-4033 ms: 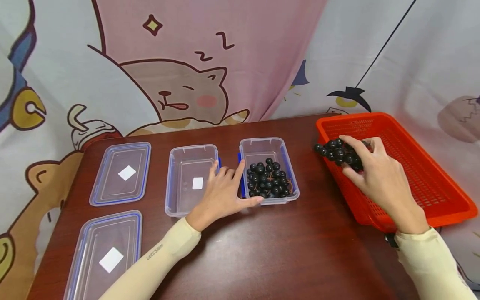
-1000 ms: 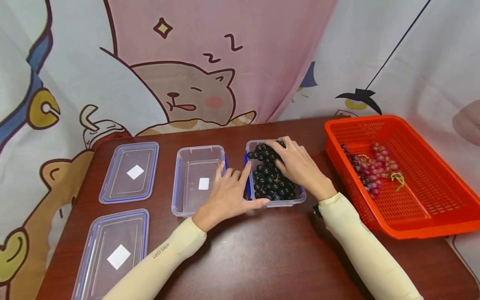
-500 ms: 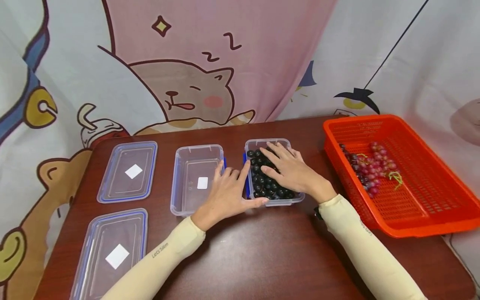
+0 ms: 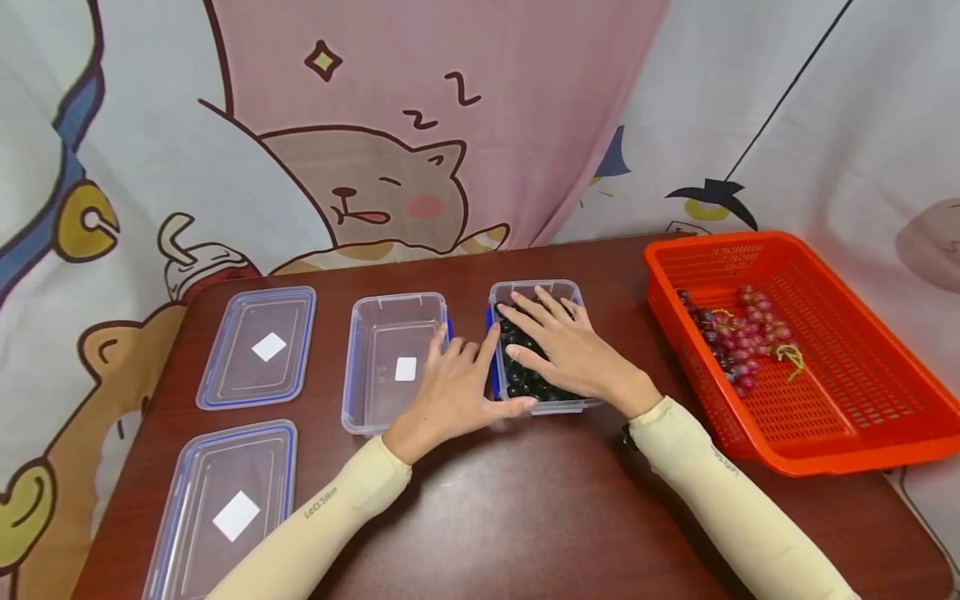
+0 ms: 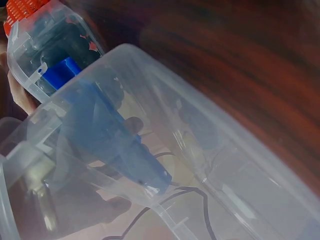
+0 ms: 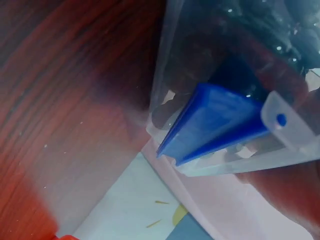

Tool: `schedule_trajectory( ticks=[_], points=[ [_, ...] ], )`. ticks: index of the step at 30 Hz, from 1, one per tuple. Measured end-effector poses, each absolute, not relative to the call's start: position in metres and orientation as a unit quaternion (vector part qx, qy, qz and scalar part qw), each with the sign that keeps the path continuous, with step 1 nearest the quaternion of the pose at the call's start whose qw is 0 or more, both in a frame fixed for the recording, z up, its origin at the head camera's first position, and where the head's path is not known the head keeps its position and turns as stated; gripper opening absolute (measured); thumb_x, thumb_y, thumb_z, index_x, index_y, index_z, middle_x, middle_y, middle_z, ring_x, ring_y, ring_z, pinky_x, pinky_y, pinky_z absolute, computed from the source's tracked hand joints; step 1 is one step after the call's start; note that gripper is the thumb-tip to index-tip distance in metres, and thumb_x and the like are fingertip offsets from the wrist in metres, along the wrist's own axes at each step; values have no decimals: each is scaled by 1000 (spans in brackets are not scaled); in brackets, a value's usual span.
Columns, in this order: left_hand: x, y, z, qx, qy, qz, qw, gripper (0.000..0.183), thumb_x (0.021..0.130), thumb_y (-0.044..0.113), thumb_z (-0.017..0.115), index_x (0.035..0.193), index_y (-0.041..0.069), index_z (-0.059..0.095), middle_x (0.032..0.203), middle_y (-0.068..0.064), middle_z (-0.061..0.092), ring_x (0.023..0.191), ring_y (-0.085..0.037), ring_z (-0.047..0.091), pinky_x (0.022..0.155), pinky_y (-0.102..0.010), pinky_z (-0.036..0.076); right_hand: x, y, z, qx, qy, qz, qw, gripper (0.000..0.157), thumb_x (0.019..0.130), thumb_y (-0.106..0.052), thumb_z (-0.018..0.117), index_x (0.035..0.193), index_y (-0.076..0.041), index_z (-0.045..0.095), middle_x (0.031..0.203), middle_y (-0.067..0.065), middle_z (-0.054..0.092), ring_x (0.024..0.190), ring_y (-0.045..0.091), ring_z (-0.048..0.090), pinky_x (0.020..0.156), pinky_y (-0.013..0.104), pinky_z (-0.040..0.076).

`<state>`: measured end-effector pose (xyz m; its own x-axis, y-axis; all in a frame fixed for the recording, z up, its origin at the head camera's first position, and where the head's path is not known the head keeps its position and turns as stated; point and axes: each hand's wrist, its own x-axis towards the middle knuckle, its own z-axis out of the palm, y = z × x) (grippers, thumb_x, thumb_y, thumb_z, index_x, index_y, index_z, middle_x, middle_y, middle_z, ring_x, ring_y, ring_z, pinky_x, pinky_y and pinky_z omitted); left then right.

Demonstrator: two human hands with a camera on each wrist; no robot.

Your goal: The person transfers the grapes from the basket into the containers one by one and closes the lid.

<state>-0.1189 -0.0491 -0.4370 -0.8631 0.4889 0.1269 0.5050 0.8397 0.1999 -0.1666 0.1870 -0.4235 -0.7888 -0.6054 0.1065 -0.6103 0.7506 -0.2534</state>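
Your right hand (image 4: 562,350), fingers spread and gripping nothing, lies over round black grapes (image 4: 517,377) in the clear plastic box (image 4: 562,407) at centre; your left hand (image 4: 453,385), loosely splayed, sits at its left edge. Brown tabletop (image 4: 517,508) separates it from the red plastic basket (image 4: 847,367), right.

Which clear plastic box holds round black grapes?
The rectangular clear plastic box nearer the red plastic basket, under the right hand; the other clear box holds none.

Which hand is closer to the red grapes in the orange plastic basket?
The right hand. It lies over the black grapes, left of the red grapes and outside the basket; the left hand is farther off, left of the right hand.
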Motion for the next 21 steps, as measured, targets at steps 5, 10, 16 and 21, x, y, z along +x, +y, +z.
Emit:
schedule_trajectory(
  ticks=[5, 10, 16, 21],
  points=[
    [-119, -49, -438, -260, -958, -114, 41, 123, 90, 93, 53, 173, 6, 29, 144, -20, 67, 135, -35, 60, 129, -64, 9, -170, 185, -428, 308, -942, 129, 15, 68, 115, -58, 40, 175, -28, 29, 180, 6, 25, 165, 41, 16, 120, 76, 19],
    [-118, -50, -440, -262, -957, -115, 41, 123, 89, 93, 54, 173, 6, 29, 143, -20, 68, 134, -36, 60, 128, -64, 9, -169, 180, -427, 299, -946, 124, 13, 66, 117, -55, 38, 175, -24, 32, 178, 10, 27, 163, 44, 20, 119, 78, 20],
    [-119, -50, -439, -267, -955, -116, 51, 121, 90, 91, 56, 172, 5, 30, 141, -20, 69, 133, -36, 61, 128, -64, 9, -172, 170, -427, 269, -958, 102, 6, 65, 117, -55, 37, 174, -23, 34, 179, 9, 25, 163, 45, 18, 120, 79, 18],
    [-119, -50, -438, -269, -955, -109, 55, 121, 90, 91, 56, 172, 6, 30, 140, -20, 70, 131, -35, 62, 128, -65, 11, -175, 161, -424, 247, -966, 78, -3, 65, 117, -53, 38, 172, -20, 37, 179, 9, 27, 162, 46, 21, 121, 77, 19]
  ],
)
